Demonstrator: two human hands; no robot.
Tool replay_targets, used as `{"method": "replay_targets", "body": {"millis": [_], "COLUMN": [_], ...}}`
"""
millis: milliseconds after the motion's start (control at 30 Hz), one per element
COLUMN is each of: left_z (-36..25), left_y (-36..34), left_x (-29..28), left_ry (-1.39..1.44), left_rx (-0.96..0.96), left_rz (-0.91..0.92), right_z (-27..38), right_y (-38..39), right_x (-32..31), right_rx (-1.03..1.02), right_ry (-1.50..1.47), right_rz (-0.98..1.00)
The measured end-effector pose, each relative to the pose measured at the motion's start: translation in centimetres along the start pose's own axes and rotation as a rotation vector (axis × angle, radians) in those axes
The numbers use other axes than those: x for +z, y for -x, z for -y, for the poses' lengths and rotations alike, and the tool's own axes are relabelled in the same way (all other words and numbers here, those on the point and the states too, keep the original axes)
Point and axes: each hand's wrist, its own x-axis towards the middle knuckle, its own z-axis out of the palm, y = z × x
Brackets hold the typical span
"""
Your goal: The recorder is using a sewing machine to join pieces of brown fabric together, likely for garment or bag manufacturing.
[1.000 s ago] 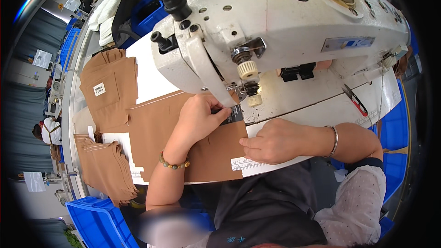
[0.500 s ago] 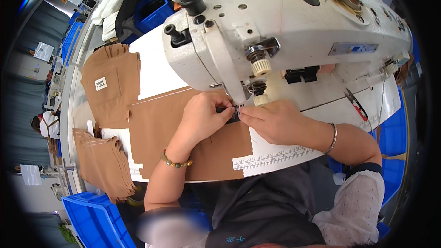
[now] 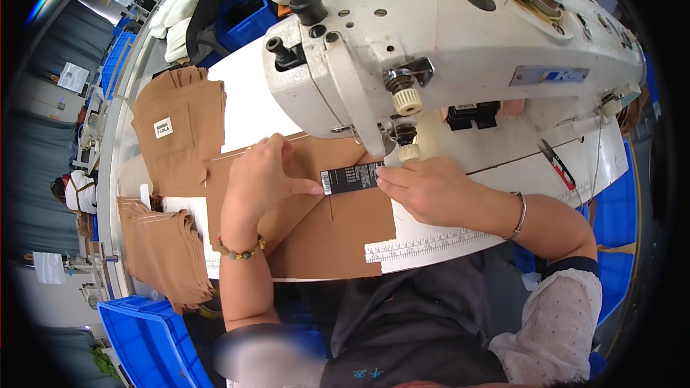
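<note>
- A black rectangular label with fine white printing [image 3: 352, 178] and a barcode at its left end lies on a flat brown fabric panel [image 3: 338, 237], just in front of the white metal sewing machine [image 3: 460, 36]; its lettering is too small to make out.
- The left grip [image 3: 255, 183], a bare hand above a beaded bracelet, stands wide: fingers lifted over the panel, thumb tip at the label's left end, whether touching I cannot tell.
- The right grip [image 3: 431, 190], a bare hand above a silvery bangle, is narrow, with fingertips drawn together on the label's right end; I cannot tell whether they pinch or press it.
- A white square patch with dark lettering [image 3: 163, 127] sits on the pocket of the top piece in a stack of brown fabric pieces [image 3: 190, 162], left of the panel.
- A metal nameplate with a blue mark [image 3: 550, 75] is on the machine's arm.
- A white ruler strip with printed graduations [image 3: 431, 241] runs along the near edge of the white worktop [image 3: 248, 104].
- Blue characters [image 3: 368, 373] show on the dark apron [image 3: 424, 316].
</note>
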Motion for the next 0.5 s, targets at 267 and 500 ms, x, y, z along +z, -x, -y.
{"method": "replay_targets", "body": {"millis": [267,500], "left_z": [-0.6,-6.2], "left_y": [2.6,5.4], "left_x": [-1.6,-0.4], "left_ry": [-0.083,0.025], "left_rx": [0.057,0.2], "left_rz": [-0.296,-0.184], "right_z": [0.1,0.2], "right_y": [-0.2,-0.2], "right_x": [-0.1,-0.3], "right_rx": [-0.012,0.095], "right_ry": [0.032,0.002], "right_rz": [0.043,0.079]}}
